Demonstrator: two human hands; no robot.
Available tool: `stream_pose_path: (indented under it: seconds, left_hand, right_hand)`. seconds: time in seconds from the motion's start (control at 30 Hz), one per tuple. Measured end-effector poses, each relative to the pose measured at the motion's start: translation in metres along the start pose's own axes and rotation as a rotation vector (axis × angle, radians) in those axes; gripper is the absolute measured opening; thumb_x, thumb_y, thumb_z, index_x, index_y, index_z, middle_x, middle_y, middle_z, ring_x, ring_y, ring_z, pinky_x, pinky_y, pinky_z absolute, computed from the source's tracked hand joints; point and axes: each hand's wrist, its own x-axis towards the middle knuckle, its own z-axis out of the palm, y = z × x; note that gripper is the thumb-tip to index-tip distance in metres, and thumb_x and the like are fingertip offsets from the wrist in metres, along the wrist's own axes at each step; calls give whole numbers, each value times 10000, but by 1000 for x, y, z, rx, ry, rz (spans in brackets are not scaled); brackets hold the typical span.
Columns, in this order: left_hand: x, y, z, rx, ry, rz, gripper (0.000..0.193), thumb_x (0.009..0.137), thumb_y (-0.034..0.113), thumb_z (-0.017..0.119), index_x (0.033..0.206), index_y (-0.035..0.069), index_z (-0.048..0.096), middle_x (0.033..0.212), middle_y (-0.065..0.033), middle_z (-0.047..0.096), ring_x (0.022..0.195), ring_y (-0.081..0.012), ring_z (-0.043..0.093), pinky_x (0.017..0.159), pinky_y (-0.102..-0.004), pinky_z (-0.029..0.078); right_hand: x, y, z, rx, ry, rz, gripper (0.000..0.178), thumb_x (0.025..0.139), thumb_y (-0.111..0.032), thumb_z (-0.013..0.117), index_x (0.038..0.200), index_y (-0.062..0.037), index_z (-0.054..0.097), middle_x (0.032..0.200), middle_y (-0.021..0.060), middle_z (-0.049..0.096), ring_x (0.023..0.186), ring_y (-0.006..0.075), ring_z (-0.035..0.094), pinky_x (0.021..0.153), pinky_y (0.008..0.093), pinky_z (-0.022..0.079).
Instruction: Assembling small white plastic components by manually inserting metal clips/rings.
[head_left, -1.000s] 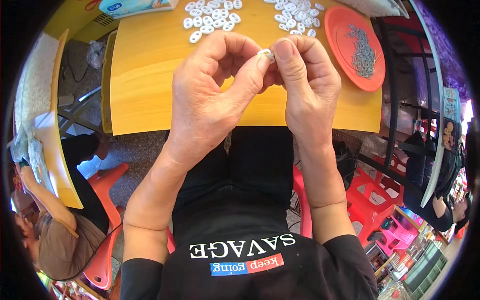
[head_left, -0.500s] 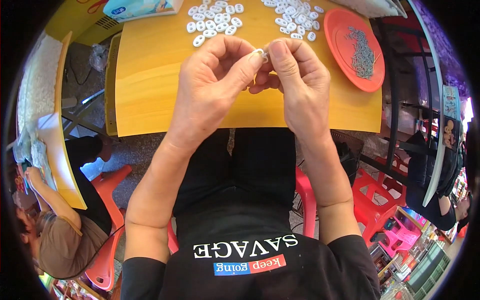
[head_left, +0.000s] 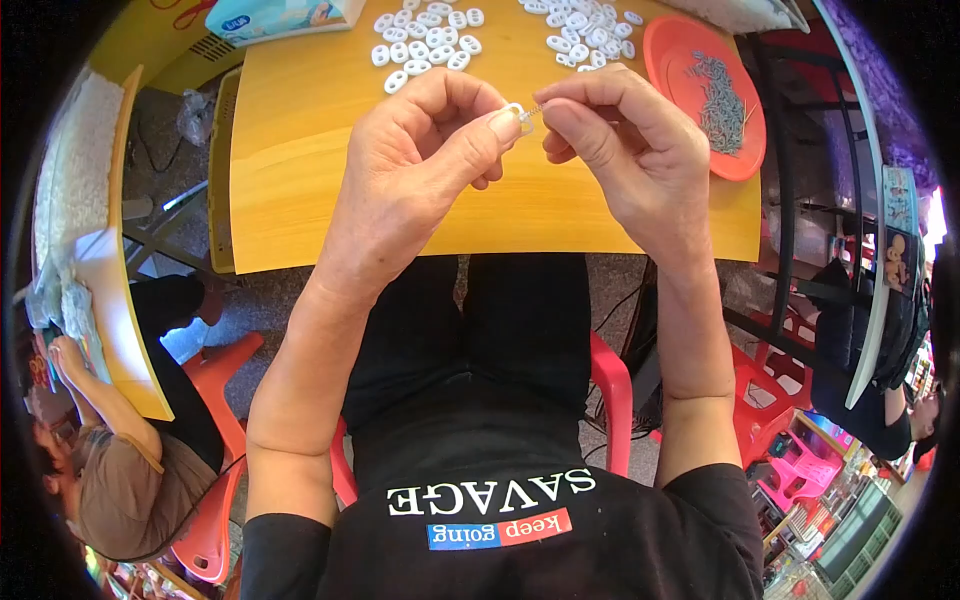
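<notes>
Above the yellow table, my left hand (head_left: pixel 415 165) pinches a small white plastic piece (head_left: pixel 519 117) between thumb and forefinger. A thin metal spring (head_left: pixel 534 112) sticks out from this piece toward the right. My right hand (head_left: pixel 635 150) has its thumb and forefinger closed at the spring's other end; its remaining fingers are curled in. How the spring sits in the white piece is too small to make out. Beyond my hands lies a pile of white oval two-holed pieces (head_left: pixel 430 37), with a second pile of white pieces (head_left: pixel 590 35) to its right.
A red plate (head_left: pixel 676 128) heaped with small grey springs (head_left: pixel 722 105) stands at the table's (head_left: pixel 330 225) right side. A tissue pack (head_left: pixel 285 18) lies at the far left. Red plastic stools and a black metal frame (head_left: pixel 780 230) are on the right; another person (head_left: pixel 130 470) sits at left.
My right hand has drawn back to the right, away from my left. The spring now shows between the white piece and my right fingertips. My left hand has barely shifted.
</notes>
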Motion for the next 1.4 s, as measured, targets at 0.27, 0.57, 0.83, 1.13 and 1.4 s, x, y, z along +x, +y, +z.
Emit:
stream_pose_path:
  seconds: [0.27,0.57,0.83,1.13,1.4]
  left_hand:
    - [-5,2,10,-17,10,54,139,962,141,608,1005,12,582,842,-24,615,738,-82,584,680,-227,472]
    - [-5,-7,24,45,129,141,85,965,65,597,986,-5,554,846,-30,616,752,-74,599,684,-218,501]
    - [-8,-21,25,-88,184,47,98,972,76,591,1002,-10,554,837,-43,635,738,-79,605,679,-212,502]
    - [-8,-16,18,-169,147,-25,127,968,114,602,997,-7,578,828,-47,635,700,-81,577,652,-221,477]
    - [-10,-4,18,-37,116,13,135,958,120,621,993,-4,581,827,-22,616,710,-68,569,642,-202,464]
  right_hand:
    - [-2,0,3,-50,26,-130,95,856,-45,712,891,13,645,781,73,644,685,152,645,585,252,512]
    - [-12,2,30,128,172,98,118,931,-64,644,901,29,579,745,60,629,619,111,637,568,235,520]
    - [-26,5,38,384,203,314,148,989,-127,581,990,22,584,832,36,615,712,85,588,665,212,494]
    - [-20,4,31,296,187,270,128,953,-94,624,934,30,595,775,54,636,666,91,607,609,222,505]
    - [-22,4,30,53,173,67,113,926,-59,648,900,23,573,754,72,617,633,123,615,549,248,498]
